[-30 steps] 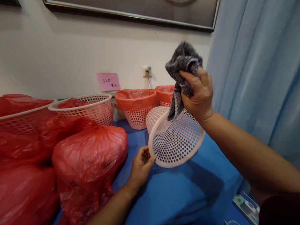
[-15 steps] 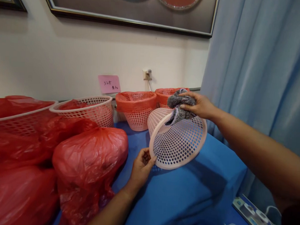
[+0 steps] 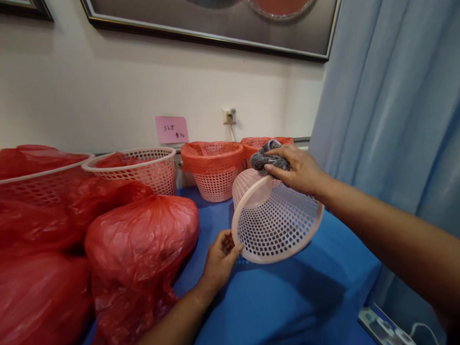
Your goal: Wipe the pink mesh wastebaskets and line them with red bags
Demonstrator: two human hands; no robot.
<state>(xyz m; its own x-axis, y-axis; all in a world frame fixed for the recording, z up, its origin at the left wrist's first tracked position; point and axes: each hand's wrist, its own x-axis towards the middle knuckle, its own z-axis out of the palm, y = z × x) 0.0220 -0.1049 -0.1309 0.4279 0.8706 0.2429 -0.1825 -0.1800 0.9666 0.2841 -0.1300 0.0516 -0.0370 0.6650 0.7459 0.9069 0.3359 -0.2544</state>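
Observation:
A pale pink plastic basket (image 3: 277,223) with a perforated wall is tipped on its side above the blue-covered table, its mouth facing me. My left hand (image 3: 222,258) pinches the rim at the lower left, thumb on the near side. Bunched in my right hand (image 3: 301,168) is a grey cloth (image 3: 266,158), pressed on the outside of the basket's wall near the upper rim. The right fingers wrap over the cloth and hide part of it.
Bulging red plastic bags (image 3: 138,250) crowd the left. Behind them stand a white-rimmed basket (image 3: 133,163) and two red-lined baskets, one beside the wall socket (image 3: 229,116). A pink note (image 3: 171,130) leans at the wall. A power strip (image 3: 390,334) lies lower right, by blue curtains (image 3: 388,113).
My right hand has moved slightly left and down with the cloth, which no longer hangs over the rim into the basket's mouth. The left hand keeps its hold on the rim.

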